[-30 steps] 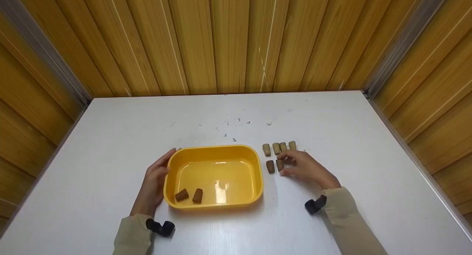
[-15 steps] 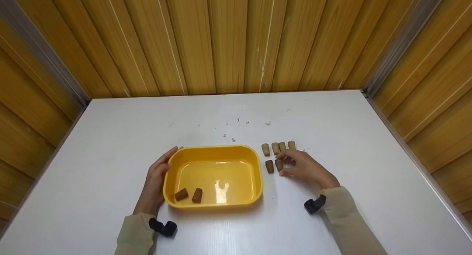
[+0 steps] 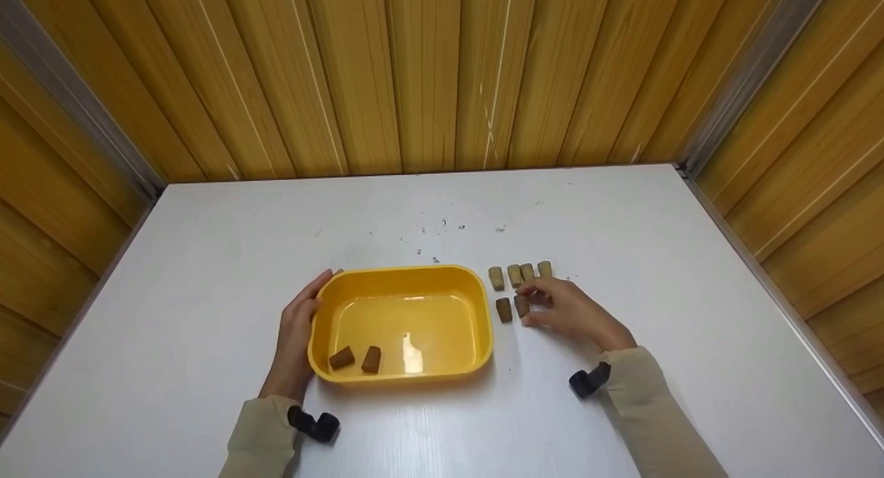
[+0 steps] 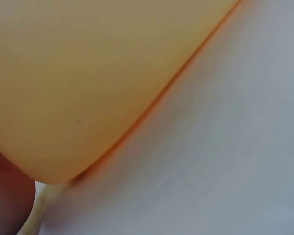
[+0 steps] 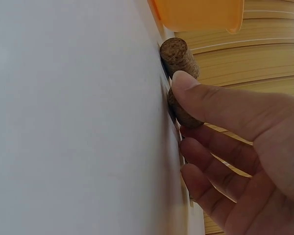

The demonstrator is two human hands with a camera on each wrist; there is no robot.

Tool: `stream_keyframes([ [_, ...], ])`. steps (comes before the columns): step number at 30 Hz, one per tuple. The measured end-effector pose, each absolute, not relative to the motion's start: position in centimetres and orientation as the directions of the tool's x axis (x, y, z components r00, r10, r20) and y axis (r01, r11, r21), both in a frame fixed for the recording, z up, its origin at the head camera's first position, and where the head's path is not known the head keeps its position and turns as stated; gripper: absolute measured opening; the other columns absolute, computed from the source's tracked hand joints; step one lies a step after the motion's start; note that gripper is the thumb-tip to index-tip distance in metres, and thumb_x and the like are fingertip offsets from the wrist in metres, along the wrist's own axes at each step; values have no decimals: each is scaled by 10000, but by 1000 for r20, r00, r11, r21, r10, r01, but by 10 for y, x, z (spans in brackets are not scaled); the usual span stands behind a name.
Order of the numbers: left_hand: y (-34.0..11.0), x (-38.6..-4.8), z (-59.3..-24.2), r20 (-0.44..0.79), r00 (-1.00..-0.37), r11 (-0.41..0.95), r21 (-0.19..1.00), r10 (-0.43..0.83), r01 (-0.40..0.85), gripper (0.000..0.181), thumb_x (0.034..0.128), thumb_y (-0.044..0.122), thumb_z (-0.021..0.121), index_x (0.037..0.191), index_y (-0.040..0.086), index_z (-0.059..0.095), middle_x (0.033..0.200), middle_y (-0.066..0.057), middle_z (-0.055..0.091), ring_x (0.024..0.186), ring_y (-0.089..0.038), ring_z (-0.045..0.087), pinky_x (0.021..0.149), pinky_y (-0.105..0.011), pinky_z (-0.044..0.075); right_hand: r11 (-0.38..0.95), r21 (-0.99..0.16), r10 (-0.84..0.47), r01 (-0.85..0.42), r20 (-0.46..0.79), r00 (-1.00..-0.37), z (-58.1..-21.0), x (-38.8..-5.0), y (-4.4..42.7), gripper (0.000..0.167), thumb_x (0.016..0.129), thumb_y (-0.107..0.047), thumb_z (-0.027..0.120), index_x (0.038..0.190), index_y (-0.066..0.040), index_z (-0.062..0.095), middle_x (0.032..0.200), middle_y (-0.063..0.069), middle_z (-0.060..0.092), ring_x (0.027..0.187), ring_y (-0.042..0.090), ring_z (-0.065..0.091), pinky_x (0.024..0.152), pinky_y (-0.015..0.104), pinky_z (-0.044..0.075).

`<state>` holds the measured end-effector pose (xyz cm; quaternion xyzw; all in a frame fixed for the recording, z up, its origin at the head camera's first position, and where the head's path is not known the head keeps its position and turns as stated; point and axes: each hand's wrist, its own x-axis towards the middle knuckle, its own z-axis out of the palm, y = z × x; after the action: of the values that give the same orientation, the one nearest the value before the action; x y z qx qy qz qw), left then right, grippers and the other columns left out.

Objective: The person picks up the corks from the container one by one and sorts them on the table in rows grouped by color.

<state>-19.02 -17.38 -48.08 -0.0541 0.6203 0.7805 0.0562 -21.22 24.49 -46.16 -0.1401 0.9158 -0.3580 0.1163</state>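
A yellow plastic tray [image 3: 414,378] stands on the table, with a brown cork [image 3: 342,358] and another brown cork [image 3: 371,359] inside, near its front left. My left hand [image 3: 293,340] holds the tray's left side, its fingers partly hidden by the wall. Right of the tray, my right hand [image 3: 570,314] pinches a dark brown cork [image 3: 522,306] between thumb and fingers. In the right wrist view, the thumb covers part of this cork [image 5: 183,112]. A second dark cork [image 3: 504,309] lies beside it, on the tray side.
Behind the dark corks lies a row of several lighter corks [image 3: 496,278], the rightmost ones close to the right hand's fingers. Small dark marks [image 3: 443,222] dot the white table [image 3: 242,243]. Wood-patterned panels [image 3: 428,77] rise behind the table and at both sides.
The tray and left hand have shifted slightly away from the table's front. The right hand stays at the same dark cork. The whole head view has shifted a little.
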Motion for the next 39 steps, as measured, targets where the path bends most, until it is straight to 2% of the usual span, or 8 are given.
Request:
stream_keyframes([
  [7, -173, -188, -480, -158, -987, -244, 957, 10, -155, 480, 1012, 159, 264, 1476, 190, 385, 1492, 100, 432, 1389, -54, 367, 1158, -265, 314, 697, -693, -350, -185, -104, -931, -462, -212, 245, 426, 781, -201, 776, 1181, -157, 636, 1125, 11, 650, 1049, 222, 574, 967, 450, 484],
  [14, -172, -189, -481, -126, -992, -360, 924, 25, -126, 483, 1019, 127, 247, 1491, 132, 348, 1531, 37, 386, 1404, -89, 360, 1116, -229, 366, 686, -697, -364, -210, -79, -928, -461, -212, 245, 442, 782, -184, 776, 1195, -135, 626, 1109, 2, 648, 1025, 214, 569, 948, 420, 486],
  [21, -174, -188, -481, -88, -993, -466, 878, 74, -112, 507, 998, 72, 249, 1500, 89, 316, 1555, -18, 346, 1426, -131, 332, 1140, -253, 337, 699, -691, -347, -183, -105, -932, -460, -213, 243, 493, 774, -207, 785, 1236, -160, 617, 1123, -3, 646, 1038, 210, 570, 966, 417, 489],
  [31, -175, -188, -486, -64, -993, -450, 887, 97, -101, 546, 961, 29, 249, 1503, 75, 301, 1557, -18, 342, 1428, -142, 327, 1142, -262, 335, 686, -688, -408, -237, -94, -908, -451, -215, 244, 451, 820, -202, 741, 1240, -104, 609, 1193, 85, 636, 1033, 233, 613, 936, 430, 526],
  [39, -175, -189, -484, -60, -994, -469, 878, 96, -98, 552, 955, 23, 256, 1504, 68, 294, 1548, -21, 359, 1426, -139, 335, 1139, -264, 338, 692, -665, -419, -280, -54, -907, -433, -221, 240, 446, 840, -233, 722, 1257, -116, 615, 1192, 77, 640, 1083, 271, 570, 974, 467, 491],
])
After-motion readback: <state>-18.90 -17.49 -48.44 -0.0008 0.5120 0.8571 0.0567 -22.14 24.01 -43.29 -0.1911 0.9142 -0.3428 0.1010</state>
